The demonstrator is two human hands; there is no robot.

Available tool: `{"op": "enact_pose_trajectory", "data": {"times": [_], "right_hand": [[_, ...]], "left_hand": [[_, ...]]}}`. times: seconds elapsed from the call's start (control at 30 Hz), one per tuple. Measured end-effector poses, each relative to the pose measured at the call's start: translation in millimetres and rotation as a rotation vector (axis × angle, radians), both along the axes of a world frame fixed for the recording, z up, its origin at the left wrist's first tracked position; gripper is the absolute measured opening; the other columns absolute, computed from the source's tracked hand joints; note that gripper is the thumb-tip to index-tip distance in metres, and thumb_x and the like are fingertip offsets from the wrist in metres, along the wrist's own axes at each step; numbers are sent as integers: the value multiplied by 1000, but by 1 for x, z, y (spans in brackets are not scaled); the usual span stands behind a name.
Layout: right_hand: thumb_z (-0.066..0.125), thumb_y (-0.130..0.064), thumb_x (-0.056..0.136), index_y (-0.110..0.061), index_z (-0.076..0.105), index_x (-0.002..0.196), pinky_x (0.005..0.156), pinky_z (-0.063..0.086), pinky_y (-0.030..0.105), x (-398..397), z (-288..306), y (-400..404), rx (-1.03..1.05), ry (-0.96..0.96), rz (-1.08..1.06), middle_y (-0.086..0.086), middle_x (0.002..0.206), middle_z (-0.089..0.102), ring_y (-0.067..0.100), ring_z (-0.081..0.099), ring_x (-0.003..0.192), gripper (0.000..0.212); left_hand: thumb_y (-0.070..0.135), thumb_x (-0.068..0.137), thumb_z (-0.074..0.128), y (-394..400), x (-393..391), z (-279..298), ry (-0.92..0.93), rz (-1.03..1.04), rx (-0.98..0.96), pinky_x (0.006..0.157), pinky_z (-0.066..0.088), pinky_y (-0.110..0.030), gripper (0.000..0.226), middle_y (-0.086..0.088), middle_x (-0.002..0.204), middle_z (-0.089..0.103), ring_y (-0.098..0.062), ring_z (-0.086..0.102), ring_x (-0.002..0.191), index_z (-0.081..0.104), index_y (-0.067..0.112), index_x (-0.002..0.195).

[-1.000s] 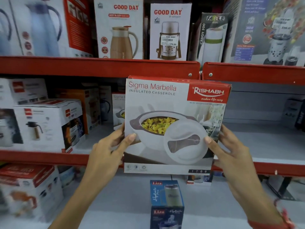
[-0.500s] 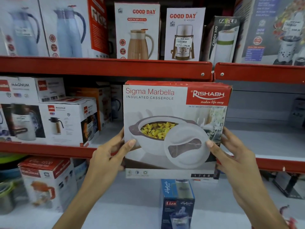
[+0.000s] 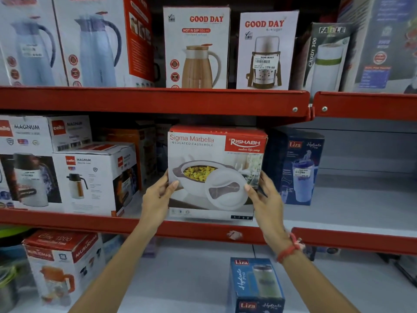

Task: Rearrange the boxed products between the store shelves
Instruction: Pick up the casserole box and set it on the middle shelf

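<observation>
A red and white Sigma Marbella casserole box [image 3: 214, 168] stands upright on the middle shelf [image 3: 203, 231], its front facing me. My left hand [image 3: 158, 197] grips its left edge, thumb on the front. My right hand [image 3: 265, 197] grips the right edge the same way. A blue Liza tumbler box [image 3: 295, 168] stands just right of it on the same shelf. White Magnum flask boxes [image 3: 94, 177] stand to its left.
The top shelf [image 3: 158, 100] carries Good Day jug boxes [image 3: 196, 48] and a Fable box [image 3: 327, 57]. On the bottom shelf sit another blue Liza box [image 3: 255, 285] and a Murlidhar box [image 3: 63, 265]. The middle shelf's right part is bare grey surface [image 3: 365, 208].
Both hands have pushed the casserole box away from me and onto the middle shelf, under the top shelf's edge. The blue tumbler box beside it has come into view.
</observation>
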State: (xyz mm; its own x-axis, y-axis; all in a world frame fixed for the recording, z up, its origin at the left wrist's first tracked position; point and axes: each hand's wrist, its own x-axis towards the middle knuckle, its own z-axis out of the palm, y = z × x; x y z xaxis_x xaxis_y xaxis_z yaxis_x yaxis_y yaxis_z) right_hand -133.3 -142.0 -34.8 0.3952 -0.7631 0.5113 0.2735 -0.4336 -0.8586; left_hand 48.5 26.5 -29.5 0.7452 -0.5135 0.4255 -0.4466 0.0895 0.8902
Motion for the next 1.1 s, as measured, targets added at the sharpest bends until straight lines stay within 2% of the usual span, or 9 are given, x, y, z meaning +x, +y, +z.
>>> {"op": "enact_pose_trajectory", "data": {"times": [0.1,0.23,0.4,0.57,0.63,0.7,0.87,0.97,1.1], "right_hand": [[67,-17,87,-19,44,143,105,47,38,13,-12,-9,2,35,-15,1,138,58,14,55,126,60],[67,-21,88,-22,43,144,80,48,3,20,-24,-13,-5,98,-45,-2,137,59,9,55,121,61],[66,-22,88,-24,42,144,76,43,-2,23,-28,-14,-22,93,-81,-2,137,59,9,53,123,61],[64,-22,90,-22,41,145,67,38,-10,23,-26,-10,-35,103,-88,-9,132,56,2,45,118,59],[63,-25,90,-23,40,145,73,40,-5,23,-26,-9,-49,116,-96,-9,133,56,2,45,118,59],[63,-29,90,-24,39,145,89,42,11,23,-27,-8,-72,132,-111,-5,139,56,2,45,120,60],[60,-37,90,-24,32,149,109,41,42,13,-27,-4,-111,208,-140,3,148,48,20,45,133,66],[55,-39,93,-24,37,145,111,39,47,-8,-37,7,-150,194,-195,0,149,45,21,43,137,56],[52,-27,97,-20,58,125,101,48,35,-49,-66,31,-246,165,-217,-3,127,59,14,56,119,30]], "left_hand": [[46,87,58,-8,12,-13,-11,31,43,100,48,-53,37,34,81,72,-7,64,109,53,50,123],[42,88,57,-11,14,-27,27,67,48,96,50,-55,33,39,71,69,6,64,94,50,73,98],[40,90,55,-13,16,-30,8,69,41,98,49,-55,33,44,71,66,13,63,88,47,71,100],[39,92,52,-9,13,-29,-23,42,57,99,49,-54,35,32,85,70,-5,59,108,47,65,114],[35,93,52,-8,13,-28,-13,39,52,101,48,-54,39,31,89,69,-4,57,107,47,47,129],[35,93,52,-6,11,-25,-2,28,57,102,46,-54,42,30,94,69,-10,57,113,45,39,134],[39,93,50,2,5,-26,-16,46,128,108,42,-48,52,-3,134,60,-24,52,128,37,26,142],[36,95,49,14,-13,-31,-84,126,83,105,40,-35,50,-4,139,55,-17,49,127,41,18,141],[26,95,50,30,-49,-48,-160,169,-43,87,48,-25,31,2,119,64,-12,60,105,56,20,125]]}}
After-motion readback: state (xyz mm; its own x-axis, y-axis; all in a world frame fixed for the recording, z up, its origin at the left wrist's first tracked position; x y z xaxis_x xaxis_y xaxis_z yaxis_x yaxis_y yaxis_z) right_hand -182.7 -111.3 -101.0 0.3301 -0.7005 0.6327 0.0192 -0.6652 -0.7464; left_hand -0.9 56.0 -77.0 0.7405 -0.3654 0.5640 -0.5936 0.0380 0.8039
